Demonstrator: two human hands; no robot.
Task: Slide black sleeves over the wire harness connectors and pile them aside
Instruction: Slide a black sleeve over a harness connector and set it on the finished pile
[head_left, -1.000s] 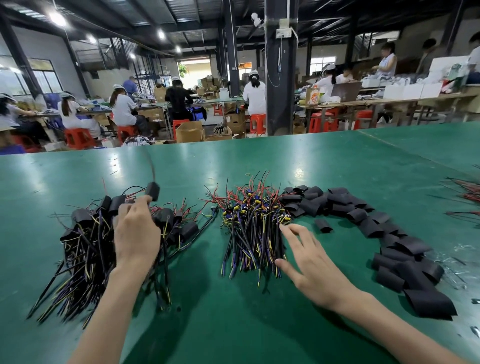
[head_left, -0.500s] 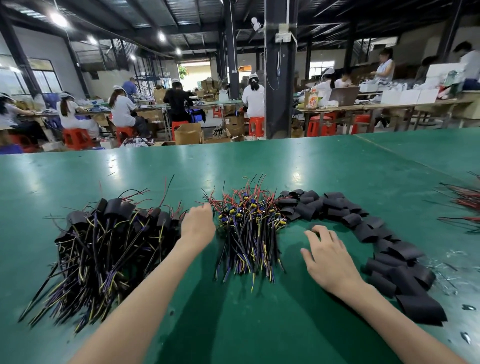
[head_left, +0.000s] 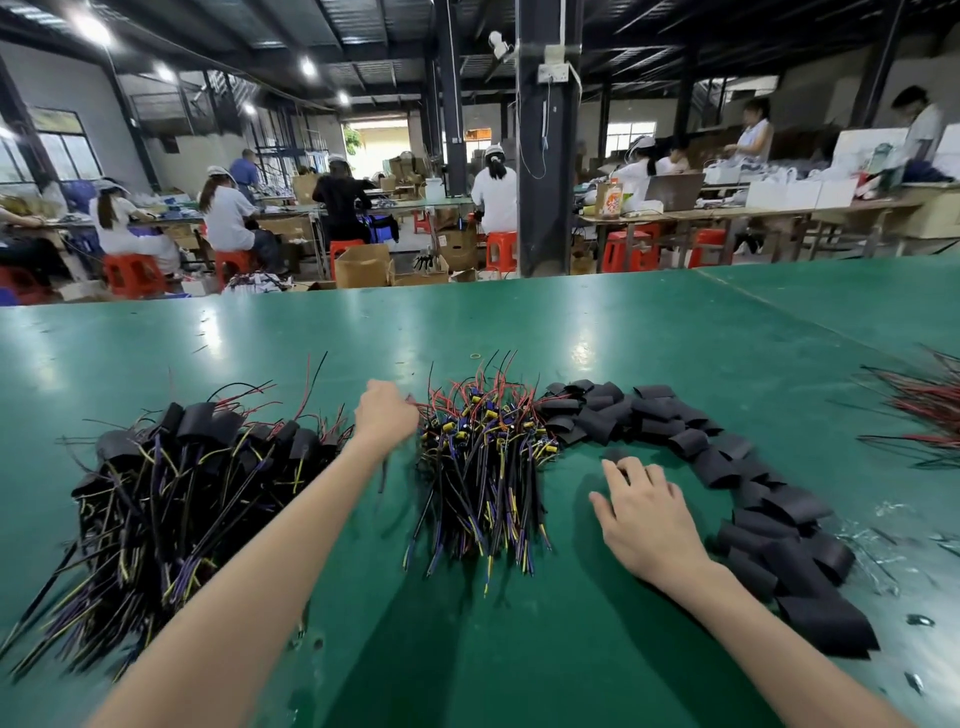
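Observation:
Three heaps lie on the green table (head_left: 571, 332). At the left is the pile of sleeved harnesses (head_left: 197, 467), black sleeves at its far end. In the middle lies the bare harness pile (head_left: 483, 467), with yellow and blue connectors and red wires. An arc of loose black sleeves (head_left: 727, 462) curves along the right. My left hand (head_left: 385, 415) is curled at the bare pile's far left edge; it seems to grip one harness, whose thin wire trails below the wrist. My right hand (head_left: 644, 514) lies flat, its fingertips touching a single loose sleeve (head_left: 615, 455).
Another bundle of red and black wires (head_left: 924, 410) lies at the right edge. Clear plastic scraps (head_left: 883, 540) are scattered beyond the sleeves. A dark pillar (head_left: 545, 156) stands behind the table's far edge. Seated workers fill the benches beyond.
My left hand let a sleeved harness go on the left pile and crossed right to the bare pile. My right hand slid from the bare pile toward a loose sleeve.

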